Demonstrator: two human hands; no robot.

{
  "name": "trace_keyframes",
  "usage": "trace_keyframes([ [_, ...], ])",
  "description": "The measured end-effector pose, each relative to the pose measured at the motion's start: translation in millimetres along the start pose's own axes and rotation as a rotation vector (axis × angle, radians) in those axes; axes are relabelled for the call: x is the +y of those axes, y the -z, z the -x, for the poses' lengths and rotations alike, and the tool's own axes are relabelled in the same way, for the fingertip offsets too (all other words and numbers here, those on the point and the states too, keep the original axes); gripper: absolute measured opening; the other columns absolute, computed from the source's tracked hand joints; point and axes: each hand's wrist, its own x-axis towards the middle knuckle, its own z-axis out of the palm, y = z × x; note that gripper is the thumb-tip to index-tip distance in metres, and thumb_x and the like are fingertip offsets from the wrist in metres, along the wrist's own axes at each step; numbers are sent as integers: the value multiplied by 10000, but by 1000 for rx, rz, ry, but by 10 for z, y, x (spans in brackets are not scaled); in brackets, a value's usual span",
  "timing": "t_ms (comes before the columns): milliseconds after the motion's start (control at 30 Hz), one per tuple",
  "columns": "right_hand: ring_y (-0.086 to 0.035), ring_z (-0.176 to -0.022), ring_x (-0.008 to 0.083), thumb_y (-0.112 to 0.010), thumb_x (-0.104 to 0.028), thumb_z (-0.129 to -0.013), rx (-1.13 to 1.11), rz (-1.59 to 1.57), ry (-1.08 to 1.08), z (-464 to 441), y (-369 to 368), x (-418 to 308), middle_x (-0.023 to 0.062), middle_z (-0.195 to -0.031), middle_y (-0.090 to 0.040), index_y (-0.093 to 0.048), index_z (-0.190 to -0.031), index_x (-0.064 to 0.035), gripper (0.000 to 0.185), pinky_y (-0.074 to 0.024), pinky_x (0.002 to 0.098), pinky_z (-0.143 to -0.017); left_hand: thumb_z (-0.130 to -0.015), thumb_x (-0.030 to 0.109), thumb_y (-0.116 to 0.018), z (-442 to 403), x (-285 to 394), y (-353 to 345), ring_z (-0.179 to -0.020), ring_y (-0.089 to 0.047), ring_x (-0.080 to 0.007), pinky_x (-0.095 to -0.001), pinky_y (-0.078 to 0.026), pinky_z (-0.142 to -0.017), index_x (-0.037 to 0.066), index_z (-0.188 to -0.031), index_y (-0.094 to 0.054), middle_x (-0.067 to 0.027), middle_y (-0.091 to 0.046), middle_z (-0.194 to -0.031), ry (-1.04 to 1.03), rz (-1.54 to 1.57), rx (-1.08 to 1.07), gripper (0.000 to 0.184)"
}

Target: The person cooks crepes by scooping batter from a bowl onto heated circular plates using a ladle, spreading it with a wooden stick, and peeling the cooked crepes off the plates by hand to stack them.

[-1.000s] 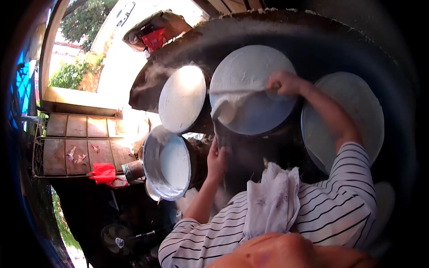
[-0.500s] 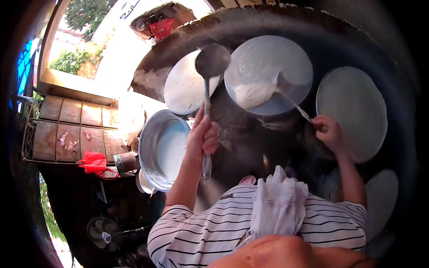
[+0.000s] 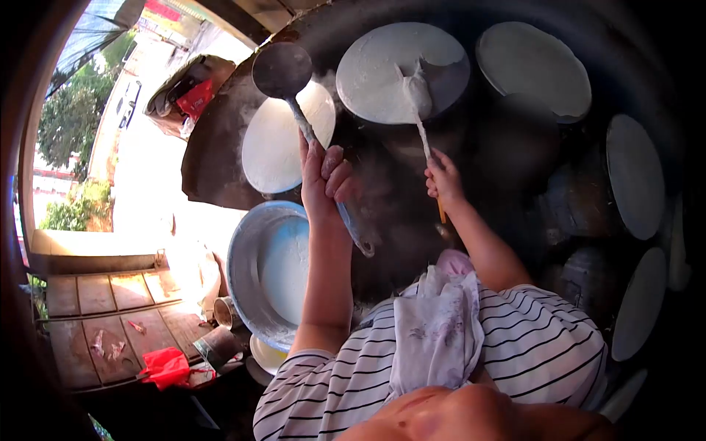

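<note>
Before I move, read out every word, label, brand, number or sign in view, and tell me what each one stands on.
No text can be read with certainty.
Red packet by the open bag: pale marks, too small and blurred to read.
Red panel outside, top left: possible lettering, too small and blurred to read.
Ladle and blue-rimmed basin: no lettering visible.
</note>
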Motion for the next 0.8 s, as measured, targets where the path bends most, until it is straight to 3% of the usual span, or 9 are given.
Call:
trace_keyframes([
  [33,-343,-413,53,-556,-166,-915,41,28,17,-36,5,-114,0,-684,-456,-523,-1233,-193,320,-291,212,-353,-1008,266,-335,4,11,11,-401,-307,-52,-183,-306,-347,181,-1235,-464,16,-329,-650,-23,-89,-75,274],
  [133,-338,-407,55,-552,-169,-917,100,10,84,-414,45,-348,-3,-672,-447,-532,-1221,-185,306,-286,216,-352,-1010,230,-316,102,-59,-53,-404,-304,-38,-167,-296,-332,315,-1409,-290,8,-325,-660,-136,-289,-12,408],
  [267,-350,-413,59,-510,-207,-939,68,41,161,-626,-97,-460,-6,-654,-448,-533,-1207,-125,281,-288,218,-356,-1003,175,-331,115,-73,-54,-405,-292,-31,-160,-272,-327,310,-1427,-252,6,-344,-670,-187,-604,139,452],
  [367,-377,-418,61,-525,-202,-934,-141,550,-40,124,78,-135,2,-666,-492,-508,-1266,-130,340,-317,217,-354,-990,181,-392,45,-121,6,-406,-256,-46,-185,-235,-335,298,-1427,-263,21,-321,-628,-233,-756,220,471],
  [533,-369,-434,38,-512,-219,-944,-1,375,-71,-36,897,-811,9,-695,-498,-472,-1315,-155,379,-322,184,-358,-982,182,-417,-306,-261,104,-401,-273,-52,-194,-252,-344,302,-1427,-259,22,-343,-619,-154,-812,208,487],
  [667,-385,-440,44,-502,-236,-948,-50,631,90,-825,907,-1238,7,-689,-502,-489,-1307,-167,366,-339,194,-370,-974,166,-434,-734,-658,23,-409,-291,-60,-195,-271,-356,282,-1428,-259,22,-358,-623,-160,-828,246,500],
  [733,-394,-436,49,-497,-235,-950,-30,609,97,-621,727,-1517,9,-680,-510,-498,-1302,-154,361,-349,199,-376,-974,155,-430,-930,-852,-43,-415,-295,-59,-190,-277,-362,273,-1430,-259,22,-365,-626,-145,-837,282,501],
  [800,-426,-449,54,-484,-225,-954,-249,942,-22,-281,848,-1584,15,-665,-528,-494,-1306,-116,368,-367,197,-389,-977,134,-400,-1134,-725,209,-413,-294,-51,-178,-285,-348,247,-1418,-286,22,-361,-587,-129,-762,130,470],
])
